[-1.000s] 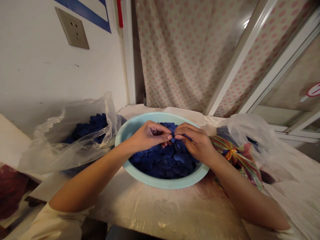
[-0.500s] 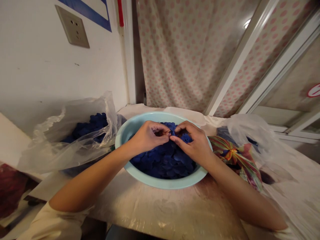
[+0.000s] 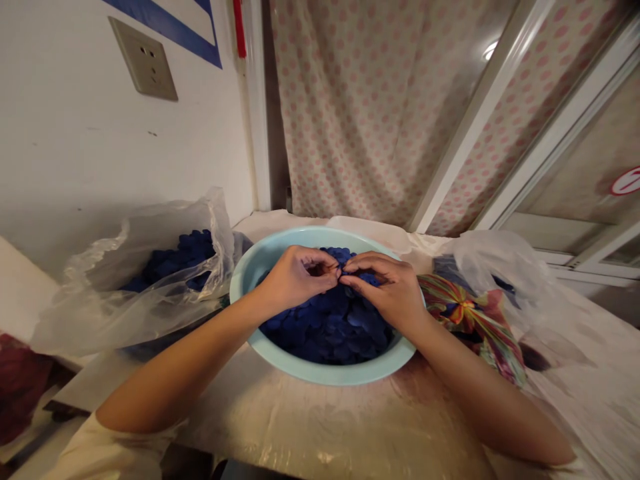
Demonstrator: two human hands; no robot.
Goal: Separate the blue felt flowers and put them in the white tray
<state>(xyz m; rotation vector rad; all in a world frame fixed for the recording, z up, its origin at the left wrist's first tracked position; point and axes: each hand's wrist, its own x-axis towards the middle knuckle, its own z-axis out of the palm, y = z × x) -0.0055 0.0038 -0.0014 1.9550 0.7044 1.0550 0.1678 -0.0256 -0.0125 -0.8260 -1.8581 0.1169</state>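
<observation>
A pale blue plastic basin (image 3: 333,375) stands on the table in front of me, filled with dark blue petal-shaped pieces (image 3: 327,327) that look like cloth flower petals. Above the pile, my left hand (image 3: 300,275) pinches with thumb and fingertips. My right hand (image 3: 387,283) meets it tip to tip, also in a pinch. Between the fingertips is a small bit of the blue petal material, mostly hidden by the fingers. Both wrists pass over the basin's rim.
On the left an open clear plastic bag (image 3: 150,313) holds more blue petals (image 3: 180,260). At the right lie a colourful tied cloth bundle (image 3: 463,307) and another clear bag (image 3: 510,267). A dotted curtain (image 3: 350,120) hangs behind the table; a socket (image 3: 144,60) is on the wall.
My right hand's fingers have shifted slightly left and closed in towards the left fingertips. The blue piece between them shows less. The whole view has tipped very slightly.
</observation>
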